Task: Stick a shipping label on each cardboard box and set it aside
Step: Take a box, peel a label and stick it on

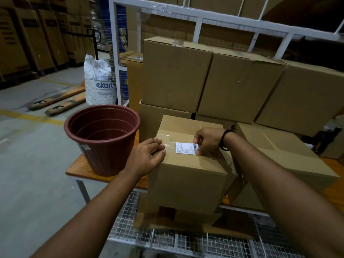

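Note:
A taped cardboard box (188,175) stands in front of me on a wooden table (80,169). A white shipping label (186,148) with a barcode lies on the box's top face. My right hand (208,141) has its fingers curled over the label's right edge and pinches it against the top. My left hand (147,158) lies flat on the box's top left edge, fingers straight, steadying it.
A brown plastic bucket (102,138) stands on the table's left end. More cardboard boxes (240,84) are stacked behind, another box (283,155) sits at the right. A white sack (98,82) and pallet-jack forks (55,103) are on the floor left. Wire mesh (186,239) lies below.

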Available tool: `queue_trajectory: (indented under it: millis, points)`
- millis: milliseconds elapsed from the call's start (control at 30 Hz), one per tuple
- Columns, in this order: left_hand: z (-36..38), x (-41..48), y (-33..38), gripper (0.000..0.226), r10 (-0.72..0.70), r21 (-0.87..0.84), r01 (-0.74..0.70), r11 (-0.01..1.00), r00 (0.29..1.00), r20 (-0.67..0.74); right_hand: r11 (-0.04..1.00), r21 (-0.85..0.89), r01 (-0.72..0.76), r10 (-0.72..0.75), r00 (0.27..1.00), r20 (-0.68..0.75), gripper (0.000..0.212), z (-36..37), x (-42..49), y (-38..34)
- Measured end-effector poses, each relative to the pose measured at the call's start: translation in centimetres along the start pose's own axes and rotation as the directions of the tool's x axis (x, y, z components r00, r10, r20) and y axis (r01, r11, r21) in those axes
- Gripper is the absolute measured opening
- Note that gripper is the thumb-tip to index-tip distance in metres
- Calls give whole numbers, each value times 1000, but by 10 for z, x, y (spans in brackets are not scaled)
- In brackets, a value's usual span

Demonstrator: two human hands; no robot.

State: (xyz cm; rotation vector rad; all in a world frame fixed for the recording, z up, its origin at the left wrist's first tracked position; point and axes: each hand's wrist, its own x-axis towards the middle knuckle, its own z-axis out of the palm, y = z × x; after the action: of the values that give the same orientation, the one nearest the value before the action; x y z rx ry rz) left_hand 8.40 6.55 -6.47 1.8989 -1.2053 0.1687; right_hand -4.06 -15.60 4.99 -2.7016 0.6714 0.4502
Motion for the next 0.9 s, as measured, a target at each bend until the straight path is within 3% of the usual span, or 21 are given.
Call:
queue_trajectory:
  millis: [467,667,800,900]
  points:
    - [0,-2,3,41,-23,41,22,999,1000,14,1000,29,-12,11,999,36,30,-4,-3,-9]
    - [1,2,6,43,-43,71,42,997,999,17,984,171,47,-42,999,-33,24,-6,-11,2]
    - [1,0,6,44,-37,63,35,997,999,18,887,448,109,-44,987,-152,13,-3,-18,14]
    - [2,0,7,51,-47,56,46,997,999,20,862,480,162,-59,973,-223,8,1,-23,16]
